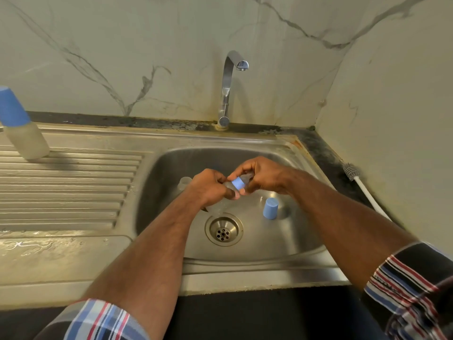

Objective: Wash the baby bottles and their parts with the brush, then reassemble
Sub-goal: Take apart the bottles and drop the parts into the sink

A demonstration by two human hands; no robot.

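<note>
Hands meet over the middle of the sink (289, 158): the left hand (208, 190) curls round the clear bottle (218, 206) while the right hand (263, 176) pinches its blue collar (238, 183) and teat, as if unscrewing. Light, stiff and probably slick when wet, the bottle is best gripped round its body, turning at the ribbed collar, not the soft teat. A blue cap (270, 208) stands near the drain, the brush (360, 184) lies along the sink's right edge, and a second bottle (20, 126) stands at the drainboard's far-left corner.
</note>
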